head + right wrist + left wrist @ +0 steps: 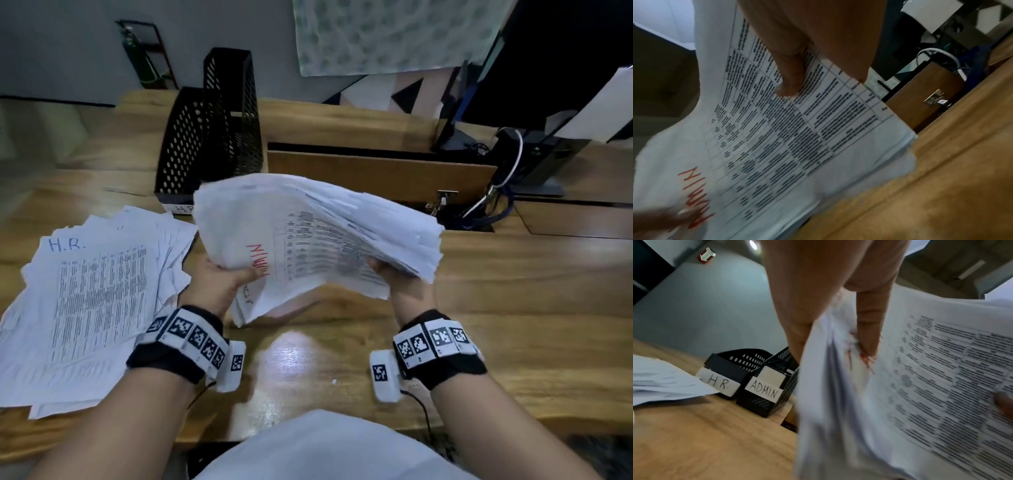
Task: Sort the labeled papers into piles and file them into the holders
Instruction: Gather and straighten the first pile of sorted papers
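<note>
Both hands hold a thick stack of printed papers (308, 233) above the middle of the desk; its top sheet carries "ADMIN" in red (694, 198). My left hand (222, 281) grips the stack's left end, thumb on top (867, 331). My right hand (394, 274) grips the right end, thumb pressed on the printed table (789, 78). A spread pile of sheets marked "H.R." (85, 301) lies on the desk at the left. Two black mesh holders stand behind, one labeled "H.R." (725, 369), the other "ADMIN" (768, 391).
The wooden desk (513, 308) extends right of the stack. A raised cable-slot flap (376, 171) with a tangle of cables (489, 202) sits behind the stack at the right. A monitor base (541, 164) stands at the far right.
</note>
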